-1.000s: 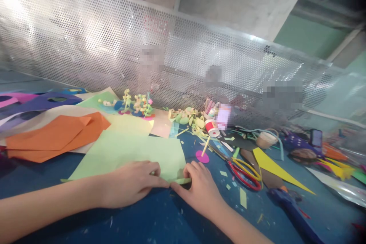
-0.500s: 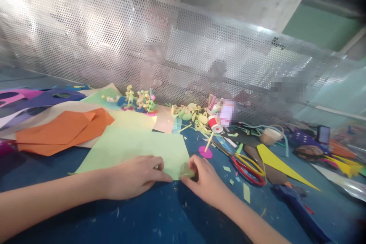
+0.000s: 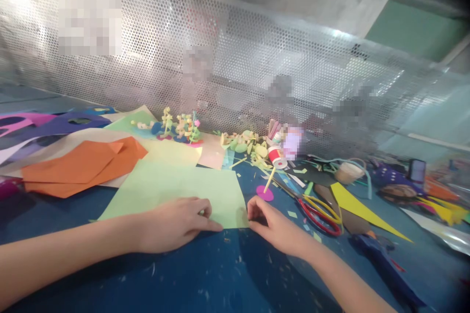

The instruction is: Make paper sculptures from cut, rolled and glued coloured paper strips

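Note:
A light green paper sheet [image 3: 165, 181] lies flat on the blue table [image 3: 176, 279]. My left hand [image 3: 179, 225] rests on its lower part, index finger stretched along the near edge and the other fingers curled. My right hand [image 3: 270, 222] is at the sheet's near right corner, thumb and fingers bent towards each other; whether they pinch the paper's edge is too small to tell. Just beyond my right hand stands a pale yellow stick on a round magenta base [image 3: 265, 193].
Scissors with red and yellow handles [image 3: 321, 215] lie right of my right hand, near a yellow paper triangle [image 3: 363, 210] and a dark blue tool [image 3: 385, 269]. Orange paper [image 3: 81, 166] is at left. Small paper figures [image 3: 179, 127] stand behind, before a perforated metal screen [image 3: 147, 49].
My right hand has moved right, away from my left hand, to the sheet's corner. The near edge by it now lies flat. My left hand has hardly moved.

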A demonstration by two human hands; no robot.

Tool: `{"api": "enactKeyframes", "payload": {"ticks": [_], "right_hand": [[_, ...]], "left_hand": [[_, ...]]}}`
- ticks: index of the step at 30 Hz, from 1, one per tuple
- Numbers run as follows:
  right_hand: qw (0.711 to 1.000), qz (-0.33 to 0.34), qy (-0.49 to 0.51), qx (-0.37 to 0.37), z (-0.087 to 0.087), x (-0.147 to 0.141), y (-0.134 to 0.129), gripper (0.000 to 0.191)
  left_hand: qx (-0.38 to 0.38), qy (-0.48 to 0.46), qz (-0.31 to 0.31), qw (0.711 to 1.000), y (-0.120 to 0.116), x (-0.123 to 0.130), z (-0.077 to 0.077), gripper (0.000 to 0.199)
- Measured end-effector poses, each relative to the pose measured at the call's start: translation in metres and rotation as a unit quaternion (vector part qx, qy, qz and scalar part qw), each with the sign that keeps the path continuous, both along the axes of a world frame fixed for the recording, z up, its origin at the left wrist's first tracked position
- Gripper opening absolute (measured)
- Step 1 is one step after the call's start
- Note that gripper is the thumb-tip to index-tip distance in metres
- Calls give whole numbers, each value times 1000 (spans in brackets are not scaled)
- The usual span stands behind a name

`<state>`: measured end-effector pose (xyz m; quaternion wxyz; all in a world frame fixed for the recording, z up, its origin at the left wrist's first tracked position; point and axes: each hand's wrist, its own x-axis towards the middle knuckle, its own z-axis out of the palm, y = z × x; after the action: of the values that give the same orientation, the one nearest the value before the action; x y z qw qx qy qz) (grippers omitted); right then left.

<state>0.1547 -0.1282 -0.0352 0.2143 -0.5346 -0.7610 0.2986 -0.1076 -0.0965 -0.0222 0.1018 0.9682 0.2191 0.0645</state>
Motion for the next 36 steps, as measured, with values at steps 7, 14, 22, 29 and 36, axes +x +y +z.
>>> {"api": "enactKeyframes", "payload": {"ticks": [7,14,22,29,36], "right_hand": [[995,-44,80,27,-8,3,4,11],[983,-2,1,185,0,-16,-13,5],[991,15,-5,132,-13,-15,-9,4],[991,17,-5,130,-17,-13,-9,4],[979,70,-42,186,-15,-14,-13,17]], "left_hand": [[-29,-7,1,1000,0,0,3,47],[-156,-72,-25,985,6,19,5,37],[-166,-90,-7,982,17,32,0,15],[-140,-88,-18,986,15,16,-2,23],[-133,-74,-3,988,16,8,-9,28]]}}
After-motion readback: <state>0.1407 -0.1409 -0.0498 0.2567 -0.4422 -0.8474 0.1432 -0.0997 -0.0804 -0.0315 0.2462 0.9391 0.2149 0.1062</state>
